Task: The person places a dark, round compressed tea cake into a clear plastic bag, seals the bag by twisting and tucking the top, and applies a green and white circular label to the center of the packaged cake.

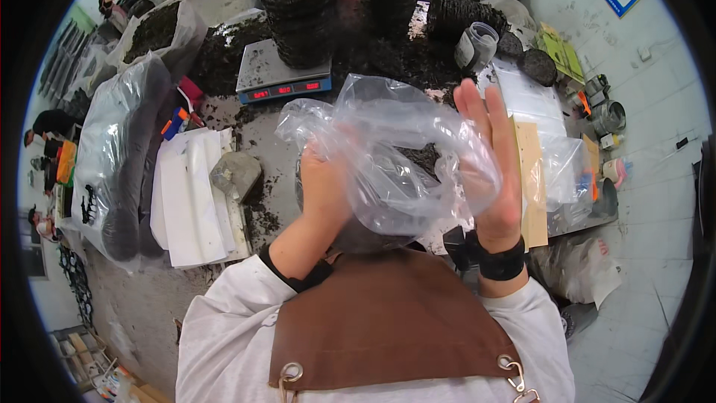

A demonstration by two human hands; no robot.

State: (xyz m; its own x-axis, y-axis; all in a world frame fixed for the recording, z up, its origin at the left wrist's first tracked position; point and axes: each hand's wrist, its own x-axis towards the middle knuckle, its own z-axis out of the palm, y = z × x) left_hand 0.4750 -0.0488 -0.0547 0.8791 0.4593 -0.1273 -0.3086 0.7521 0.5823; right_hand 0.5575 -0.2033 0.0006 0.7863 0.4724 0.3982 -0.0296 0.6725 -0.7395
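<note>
We look through one head-worn fisheye, left of pair set side by side. View faces down and forward, from above wearer. Nearest us: brown apron (388, 317), spread along lower edge. Left hand (325, 183) and right hand (501, 168) sit close, around middle of view. Farther off, toward top, we see scale (261, 67) from above and in front. At right we catch wall (656, 231), wrapped along curved edge; at lower left, floor (142, 302), farther down than hands.
</note>
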